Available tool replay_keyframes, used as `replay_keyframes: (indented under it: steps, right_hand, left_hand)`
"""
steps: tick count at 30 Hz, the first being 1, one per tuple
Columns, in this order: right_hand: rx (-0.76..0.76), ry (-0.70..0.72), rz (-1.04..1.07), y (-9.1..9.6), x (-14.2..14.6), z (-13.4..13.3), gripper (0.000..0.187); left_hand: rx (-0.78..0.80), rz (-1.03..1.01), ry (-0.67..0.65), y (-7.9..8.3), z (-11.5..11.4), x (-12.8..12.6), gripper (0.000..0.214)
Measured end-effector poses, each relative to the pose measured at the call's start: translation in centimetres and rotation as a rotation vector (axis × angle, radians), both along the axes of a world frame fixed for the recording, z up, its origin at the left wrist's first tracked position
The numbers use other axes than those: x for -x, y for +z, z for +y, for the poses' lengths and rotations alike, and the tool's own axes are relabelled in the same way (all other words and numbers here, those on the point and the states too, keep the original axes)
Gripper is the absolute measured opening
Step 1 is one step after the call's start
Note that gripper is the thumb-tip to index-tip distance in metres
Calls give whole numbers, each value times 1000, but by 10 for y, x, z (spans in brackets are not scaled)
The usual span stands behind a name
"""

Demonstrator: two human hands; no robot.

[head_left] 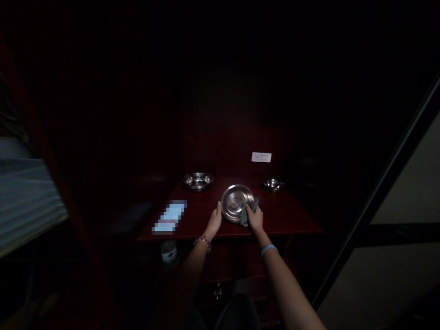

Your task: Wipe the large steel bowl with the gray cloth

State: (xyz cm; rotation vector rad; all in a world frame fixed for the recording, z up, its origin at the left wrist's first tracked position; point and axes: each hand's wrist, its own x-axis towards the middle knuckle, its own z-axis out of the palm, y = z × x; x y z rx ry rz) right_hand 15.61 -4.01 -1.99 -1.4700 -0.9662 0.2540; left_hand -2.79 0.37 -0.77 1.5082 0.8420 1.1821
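Note:
Tilted up above the dark red tabletop is a round shiny metal dish. My left hand grips its left rim, with the thumb along the edge. At the lower right rim, my right hand is closed on a grey-green cloth that lies against the dish. The fingers behind the dish are hidden. Further back on the left sits a larger metal dish, and a small metal dish rests at the back right.
A blurred-out flat bright rectangle lies at the table's left. White wall sockets are on the back panel. Under the left front edge stands a bottle. Dark side walls flank the table; a metal knob shows below.

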Motion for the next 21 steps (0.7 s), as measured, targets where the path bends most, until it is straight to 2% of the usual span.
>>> replay_keyframes:
  steps: [21]
  right_hand:
    - [-10, 4, 9, -2, -1, 3, 34]
  left_hand:
    - [41, -50, -68, 0, 1, 0, 76]
